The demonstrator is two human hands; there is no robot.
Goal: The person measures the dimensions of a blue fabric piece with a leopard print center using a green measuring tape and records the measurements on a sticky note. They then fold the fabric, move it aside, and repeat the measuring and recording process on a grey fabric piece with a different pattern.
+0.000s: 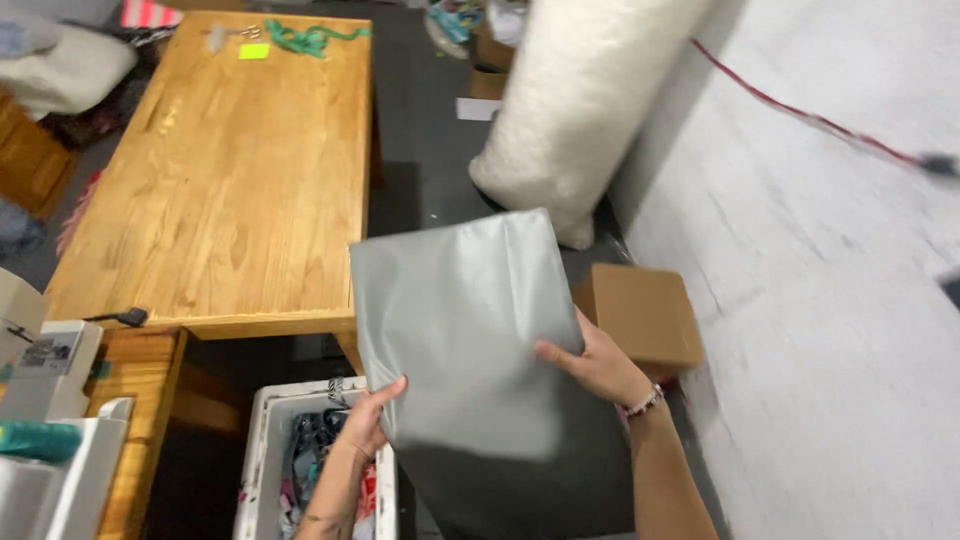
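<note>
I hold a flat grey plastic bag [455, 320] up in front of me with both hands. My left hand [370, 415] grips its lower left edge, thumb on top. My right hand [595, 362], with a beaded bracelet at the wrist, grips its right edge. The bag hangs over the floor between a white bin [262, 440] and a brown cardboard box [645, 312]. The bin holds several patterned cloth pieces [310, 450].
A wooden table [235, 170] fills the upper left, with a green cord [310, 38] and a yellow-green note [254, 50] at its far end. A large white stuffed sack [580, 100] leans by the white wall [820, 250]. A sewing machine [45, 430] stands at lower left.
</note>
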